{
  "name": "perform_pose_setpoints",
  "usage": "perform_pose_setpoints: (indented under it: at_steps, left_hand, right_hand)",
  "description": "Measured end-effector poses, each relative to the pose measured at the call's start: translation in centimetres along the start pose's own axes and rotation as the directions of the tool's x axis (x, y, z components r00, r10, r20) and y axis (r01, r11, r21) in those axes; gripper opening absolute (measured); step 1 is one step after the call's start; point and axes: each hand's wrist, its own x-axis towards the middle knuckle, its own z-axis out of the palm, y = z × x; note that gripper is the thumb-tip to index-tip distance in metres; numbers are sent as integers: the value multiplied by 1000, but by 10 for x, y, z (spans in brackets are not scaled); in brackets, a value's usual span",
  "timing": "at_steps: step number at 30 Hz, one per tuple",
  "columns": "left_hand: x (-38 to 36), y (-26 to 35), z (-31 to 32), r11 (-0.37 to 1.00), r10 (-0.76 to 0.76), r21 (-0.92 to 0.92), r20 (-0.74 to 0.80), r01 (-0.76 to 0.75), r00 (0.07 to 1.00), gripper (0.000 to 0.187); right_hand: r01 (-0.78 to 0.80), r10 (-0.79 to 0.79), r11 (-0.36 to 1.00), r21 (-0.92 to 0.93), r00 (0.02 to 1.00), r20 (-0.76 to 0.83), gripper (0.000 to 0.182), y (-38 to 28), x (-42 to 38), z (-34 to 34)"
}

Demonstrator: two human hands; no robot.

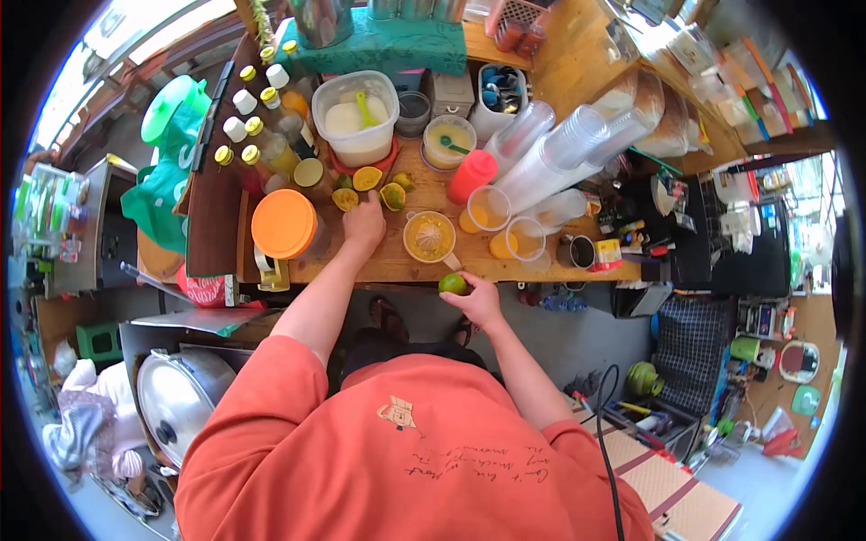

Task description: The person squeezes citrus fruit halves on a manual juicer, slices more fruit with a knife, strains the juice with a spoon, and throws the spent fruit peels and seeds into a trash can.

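Note:
My left hand (363, 225) reaches over the table to a group of squeezed citrus halves. Its index finger is stretched out at the edge of a yellow half (367, 178); the other fingers are mostly hidden under the hand. A greenish half (392, 196) lies just right of the fingertips, and another half (345, 198) to the left. My right hand (478, 303) grips a green citrus fruit (453, 285) at the table's front edge. Between the hands sits a citrus juicer (428, 236) with a ribbed cone and pulp, its handle pointing toward my right hand.
Plastic cups with orange juice (488, 209) and stacked clear cups (568, 144) stand to the right, beside a red squeeze bottle (471, 176). Behind are a tub of white contents (343, 117) and a pale-filled container (448, 142). An orange-lidded jar (283, 224) and capped bottles (275, 149) line the left.

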Motion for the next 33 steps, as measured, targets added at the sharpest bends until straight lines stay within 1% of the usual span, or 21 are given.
perform_pose_setpoints:
  at_steps: [1, 5, 7, 8, 10, 11, 13, 17, 18, 19, 20, 21, 23, 24, 25, 26, 27, 29, 30, 31, 33]
  left_hand:
    - [-10, 4, -11, 999, -50, -14, 73, 51, 996, 34]
    - [-44, 3, -37, 994, -89, -52, 108, 95, 990, 39]
    - [-59, -6, -41, 974, -122, -169, 180, 153, 976, 38]
    - [-66, -12, -40, 973, -126, -168, 180, 156, 976, 38]
    - [-82, -29, -31, 930, -79, -346, 141, 124, 987, 37]
    - [-92, -38, -26, 927, -92, -348, 141, 136, 986, 37]
    - [-115, -54, -17, 858, -65, -506, 70, 91, 995, 39]
    - [-174, -71, -15, 807, -153, -566, 77, 170, 985, 31]
    - [-190, -71, -20, 606, -240, -723, 231, 331, 943, 27]
    - [-205, -71, -25, 352, -278, -807, 394, 475, 876, 24]
    - [-220, -72, -29, 342, -288, -809, 394, 478, 873, 24]
    - [-235, -74, -34, 287, -302, -820, 412, 494, 860, 20]
    - [-258, -80, -32, 222, -323, -829, 434, 513, 841, 18]
    - [-268, -84, -28, 379, -336, -838, 271, 393, 902, 15]
    - [-277, -90, -25, 530, -324, -805, 101, 269, 941, 14]
    - [-284, -98, -19, 647, -328, -728, 2, 226, 945, 17]
    - [-288, -101, -21, 641, -347, -729, 2, 238, 938, 17]
    - [-288, -107, -31, 921, -99, -389, -305, -29, 947, 20]
    - [-284, -106, -37, 944, -66, -328, -289, -34, 955, 29]
    - [-279, -101, -46, 944, -83, -331, -292, -19, 953, 29]
    - [-266, -91, -59, 995, 4, -96, -149, -19, 989, 41]
  right_hand:
    - [-10, 10, 1000, 11, 1000, -14, 52, 1, 2, 5]
    - [-17, 20, 998, 56, 998, -60, 52, 10, 8, 22]
    - [2, 0, 1000, 13, 994, -112, 52, 7, 10, 23]
    - [2, -1, 1000, 13, 994, -109, 52, 6, 12, 22]
    - [27, -31, 999, -40, 995, -94, 55, -3, 16, 15]
    - [30, -34, 999, -44, 996, -82, 55, 4, 22, 15]
    - [62, -59, 997, 35, 995, -83, 53, 16, 36, 17]
    - [71, -71, 997, 6, 996, 48, 55, 26, 44, 10]
    - [76, -76, 997, 2, 995, 59, 55, 20, 42, 11]
    - [67, -66, 998, -5, 988, 140, 51, 6, 37, 11]
    - [59, -54, 998, -14, 974, 219, 48, -5, 33, 14]
    - [60, -54, 998, -20, 972, 231, 48, -12, 34, 23]
    - [318, -265, 936, -150, 919, 291, 47, -29, 45, 48]
    - [320, -263, 935, -153, 915, 306, 47, -46, 48, 59]
    - [398, -326, 905, -147, 874, 360, 50, -69, 52, 69]
    - [475, -387, 870, -133, 824, 414, 52, -83, 59, 78]
    - [482, -389, 867, -128, 814, 432, 52, -88, 71, 88]
    - [762, -553, 608, -224, 609, 569, 54, -98, 92, 107]
    - [790, -568, 578, -206, 570, 593, 52, -103, 95, 111]
    - [796, -568, 572, -197, 558, 605, 52, -102, 101, 117]
    - [826, -534, 507, -247, 526, 662, 49, -100, 112, 126]
